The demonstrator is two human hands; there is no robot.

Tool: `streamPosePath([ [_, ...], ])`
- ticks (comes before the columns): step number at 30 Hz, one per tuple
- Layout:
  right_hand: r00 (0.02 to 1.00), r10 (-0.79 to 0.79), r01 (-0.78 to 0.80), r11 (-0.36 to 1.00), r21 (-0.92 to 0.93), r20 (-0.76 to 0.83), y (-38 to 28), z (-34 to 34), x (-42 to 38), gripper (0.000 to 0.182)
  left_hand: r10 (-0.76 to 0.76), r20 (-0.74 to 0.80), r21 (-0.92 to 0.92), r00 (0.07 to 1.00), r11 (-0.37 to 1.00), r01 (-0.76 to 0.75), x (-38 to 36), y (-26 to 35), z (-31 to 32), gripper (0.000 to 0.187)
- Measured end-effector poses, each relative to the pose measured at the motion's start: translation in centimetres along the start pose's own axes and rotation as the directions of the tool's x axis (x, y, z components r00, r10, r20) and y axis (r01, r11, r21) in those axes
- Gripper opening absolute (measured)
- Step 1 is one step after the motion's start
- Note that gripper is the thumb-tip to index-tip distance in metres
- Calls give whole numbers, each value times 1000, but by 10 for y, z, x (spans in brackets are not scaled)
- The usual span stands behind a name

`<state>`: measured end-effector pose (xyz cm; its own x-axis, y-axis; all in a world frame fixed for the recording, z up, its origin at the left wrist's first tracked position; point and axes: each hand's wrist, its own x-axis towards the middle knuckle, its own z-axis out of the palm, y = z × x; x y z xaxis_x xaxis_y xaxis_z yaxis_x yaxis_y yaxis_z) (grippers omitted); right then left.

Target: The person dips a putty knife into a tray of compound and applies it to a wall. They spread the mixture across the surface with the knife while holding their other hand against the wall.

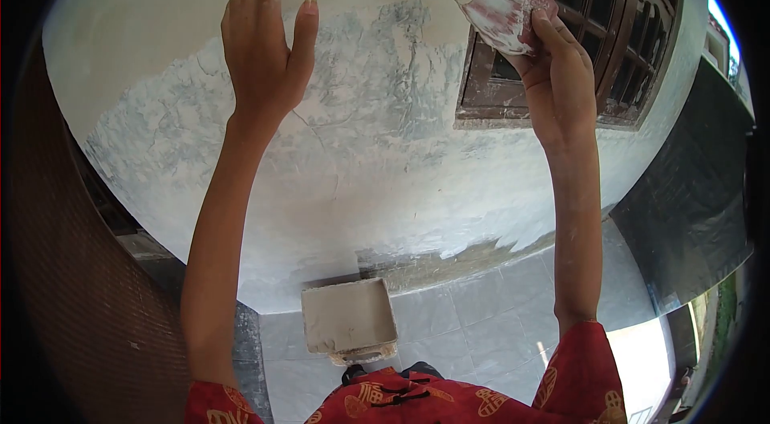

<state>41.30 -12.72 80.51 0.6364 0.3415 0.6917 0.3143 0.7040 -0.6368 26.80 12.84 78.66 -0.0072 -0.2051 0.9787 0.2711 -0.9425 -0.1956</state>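
Clock positions read from the middle of the wearer's view, twelve straight up. Right hand (pixel 567 75) at two o'clock, raised: grip closed on a reddish putty spreader (pixel 513 3), thumb lying on its near face. Spreader at one o'clock, tilted, its tip pointing towards eleven; white paste smeared over the face, a thick dollop along the tip. Spreader overlaps the brown-framed window (pixel 525 107) from where I look; contact with the wall cannot be judged.

Left hand (pixel 261 63) at eleven o'clock: grip open and holding nothing, fingers extended upward, thumb apart, pale residue on the fingertips. Whether it touches the wall (pixel 321 175), I cannot tell. Wall coating patchy: cream above, mottled grey-white across the middle, a rough grey-brown strip low down at five.

Square putty tub (pixel 389 312) between six and seven, near the wall's foot on grey floor tiles (pixel 481 312), pale material inside. Black sheet (pixel 690 191) hanging at three; brown ribbed surface (pixel 96 288) between eight and nine. Sleeves (pixel 581 368) red, gold-patterned.
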Motion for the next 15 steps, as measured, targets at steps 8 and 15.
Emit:
streamPosePath([
  [8, 898, -438, 379, 808, -451, -30, 77, 7, 31, 23, 27, 25, -3, 999, 1000, -27, -26, -24, 55, 53],
  [15, 509, -727, 823, 253, -509, 461, 143, -1, 36, 42, 29, -15, 159, 999, 987, -26, -48, -32, 93, 52],
])
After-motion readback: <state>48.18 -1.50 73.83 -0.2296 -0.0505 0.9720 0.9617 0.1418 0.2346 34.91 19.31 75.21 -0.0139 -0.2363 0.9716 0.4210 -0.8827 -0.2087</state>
